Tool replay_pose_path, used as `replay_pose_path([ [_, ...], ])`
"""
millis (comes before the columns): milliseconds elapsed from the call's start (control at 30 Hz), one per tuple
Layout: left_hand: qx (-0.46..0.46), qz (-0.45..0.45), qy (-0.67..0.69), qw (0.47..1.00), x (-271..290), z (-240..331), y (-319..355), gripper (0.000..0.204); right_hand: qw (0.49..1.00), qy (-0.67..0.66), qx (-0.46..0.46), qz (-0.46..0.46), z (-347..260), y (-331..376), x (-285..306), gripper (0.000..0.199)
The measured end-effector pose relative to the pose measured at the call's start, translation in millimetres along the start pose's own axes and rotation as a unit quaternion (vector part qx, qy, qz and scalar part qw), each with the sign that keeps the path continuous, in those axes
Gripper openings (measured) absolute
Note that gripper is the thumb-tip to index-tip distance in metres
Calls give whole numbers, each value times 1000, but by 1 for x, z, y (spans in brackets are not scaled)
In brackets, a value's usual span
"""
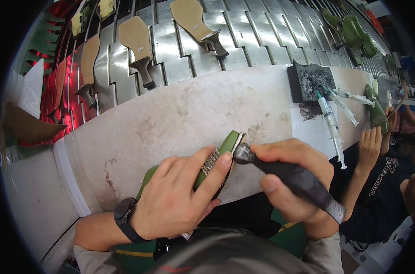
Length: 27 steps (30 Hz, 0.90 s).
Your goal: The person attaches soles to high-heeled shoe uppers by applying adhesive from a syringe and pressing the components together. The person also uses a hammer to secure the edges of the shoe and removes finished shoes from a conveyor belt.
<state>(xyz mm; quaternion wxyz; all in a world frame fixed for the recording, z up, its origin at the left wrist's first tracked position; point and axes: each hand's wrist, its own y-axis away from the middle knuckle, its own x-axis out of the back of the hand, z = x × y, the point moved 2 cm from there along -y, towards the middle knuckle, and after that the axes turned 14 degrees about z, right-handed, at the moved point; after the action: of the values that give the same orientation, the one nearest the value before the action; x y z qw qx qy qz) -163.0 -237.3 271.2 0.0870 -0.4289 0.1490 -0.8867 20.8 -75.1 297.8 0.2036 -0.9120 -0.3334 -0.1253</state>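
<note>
My left hand (180, 196) is wrapped over a green shoe (229, 141) with a sparkling studded strap (210, 162), pressing it down near the table's front edge. The toe points away from me, and the fingers hide much of the upper. In my right hand (298, 178) is a black-handled tool (294, 177), with a rounded, worn metal head and a metal end by the wrist. Its exact kind is unclear. The head rests against or very close to the right edge of the shoe's toe; I cannot tell whether it touches.
Beyond the stained white worktop (171, 118) runs a slatted metal conveyor (262, 36) bearing several tan-soled heeled shoes (135, 39). At right lie a dark block (311, 82) and several syringes (330, 123). A co-worker's hand (371, 148) is beside another green shoe (376, 114).
</note>
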Motion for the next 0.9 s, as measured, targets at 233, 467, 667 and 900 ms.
replay_pose_path([
  [233, -2, 13, -5, 1000, 3, 2, 2, 110, 999, -42, 8, -17, -16, 11, -6, 34],
  [467, 14, 0, -9, 1000, 10, 6, 6, 109, 973, -26, -217, 76, -12, -13, -6, 27],
  [667, 7, 13, -2, 1000, 14, 8, 11, 109, 998, -22, -54, -7, -31, 19, -13, 33],
  [900, 19, 11, 4, 1000, 18, 5, 10, 108, 988, 68, 131, 35, -46, 61, -44, 38],
])
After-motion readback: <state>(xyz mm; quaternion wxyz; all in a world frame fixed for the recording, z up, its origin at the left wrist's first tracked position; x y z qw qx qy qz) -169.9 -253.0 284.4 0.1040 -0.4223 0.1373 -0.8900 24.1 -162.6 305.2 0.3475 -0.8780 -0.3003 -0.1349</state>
